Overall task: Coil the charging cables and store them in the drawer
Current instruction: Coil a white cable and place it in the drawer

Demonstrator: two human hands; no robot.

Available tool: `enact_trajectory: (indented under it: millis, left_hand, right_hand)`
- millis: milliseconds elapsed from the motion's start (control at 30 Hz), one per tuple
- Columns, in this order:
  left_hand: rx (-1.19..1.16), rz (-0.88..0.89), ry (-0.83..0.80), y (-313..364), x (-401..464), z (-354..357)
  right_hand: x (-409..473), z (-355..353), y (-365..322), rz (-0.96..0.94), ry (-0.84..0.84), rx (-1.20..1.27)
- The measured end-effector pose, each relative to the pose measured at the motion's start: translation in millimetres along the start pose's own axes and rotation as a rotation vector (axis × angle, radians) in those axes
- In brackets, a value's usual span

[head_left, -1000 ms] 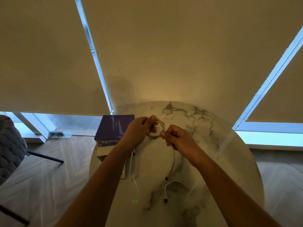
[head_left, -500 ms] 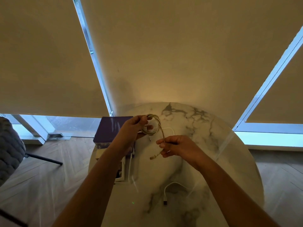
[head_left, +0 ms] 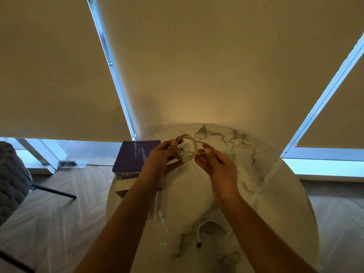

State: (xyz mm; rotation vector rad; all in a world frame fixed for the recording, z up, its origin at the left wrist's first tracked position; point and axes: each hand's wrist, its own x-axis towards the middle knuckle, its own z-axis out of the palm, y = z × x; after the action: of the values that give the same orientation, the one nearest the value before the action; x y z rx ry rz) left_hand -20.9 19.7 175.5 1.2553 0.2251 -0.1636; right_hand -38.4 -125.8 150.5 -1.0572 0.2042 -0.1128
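A pale braided charging cable [head_left: 189, 140], wound into a small coil, hangs above the round marble table [head_left: 256, 174]. My left hand [head_left: 159, 160] pinches the coil's left side. My right hand [head_left: 214, 164] grips the cable's loose end at the coil's right side, between thumb and fingers. A second, white cable [head_left: 204, 227] lies loose on the table near its front, its dark plug pointing toward me, partly hidden by my right forearm. A purple-topped box [head_left: 136, 154] stands at the table's left edge; whether it has a drawer is hidden by my left arm.
Beige roller blinds [head_left: 197, 66] close off the windows behind the table. A grey knitted chair [head_left: 11, 178] with dark legs stands at far left on the herringbone wood floor [head_left: 59, 223]. A small white part [head_left: 155, 205] sits under my left forearm.
The dangling tail has been wound up: my right hand rose from below the coil to its right side, bringing the cable end onto the loop. My left hand kept hold of the coil.
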Motion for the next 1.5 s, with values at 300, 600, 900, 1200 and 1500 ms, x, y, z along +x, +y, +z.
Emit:
enact_trajectory:
  millis: [300,600,900,1200,1500]
  left_hand:
    - [-0.104,-0.079,-0.062,-3.8,-2.0,7.8]
    - [-0.167,-0.227,-0.152,-2.1,-4.2,5.8]
    - [0.219,-0.209,-0.142,2.8,0.7,7.2]
    - [0.606,-0.059,-0.168,1.6,5.0,10.6]
    - [0.021,-0.196,-0.085,-2.7,2.0,0.0]
  right_hand:
    - [5.1,3.5,-6.1,0.256,-0.07,0.045]
    - [1.0,2.7,-15.8,0.308,-0.232,0.041]
    - [6.1,1.4,-20.2,0.285,-0.291,-0.444]
    - [0.8,5.5,-20.6,0.172,-0.375,-0.798]
    - [8.4,0.5,-20.6,0.141,-0.186,-0.578]
